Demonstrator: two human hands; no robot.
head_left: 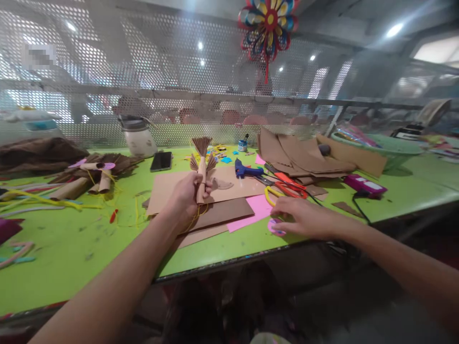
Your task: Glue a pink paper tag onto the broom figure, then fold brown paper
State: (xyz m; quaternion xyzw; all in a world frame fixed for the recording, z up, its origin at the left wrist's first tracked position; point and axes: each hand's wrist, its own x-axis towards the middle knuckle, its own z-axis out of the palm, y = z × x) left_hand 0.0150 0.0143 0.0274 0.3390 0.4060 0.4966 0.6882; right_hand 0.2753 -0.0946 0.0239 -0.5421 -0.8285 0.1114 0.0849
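Note:
My left hand (pixel 188 193) is closed around a rolled brown paper tube figure (pixel 202 177), holding it upright over the papers. Pleated fans spread from its top and both sides, and thin yellow string hangs below it. Near the table's front edge, my right hand (pixel 304 217) has its thumb and fingers apart over a small pink paper disc (pixel 277 227); the thumb touches the disc. Just beyond those fingers are the yellow-handled scissors (pixel 271 195). Under the left hand lie brown sheets (pixel 225 214), with a pink sheet (pixel 253 215) to their right.
A blue glue gun (pixel 247 169) and red-handled scissors (pixel 290 184) lie beyond the right hand, before stacked brown paper (pixel 301 153). Paper rolls (pixel 73 188) lie left. A phone (pixel 161 161) and jar (pixel 138 136) stand farther back. A purple device (pixel 366 185) is right.

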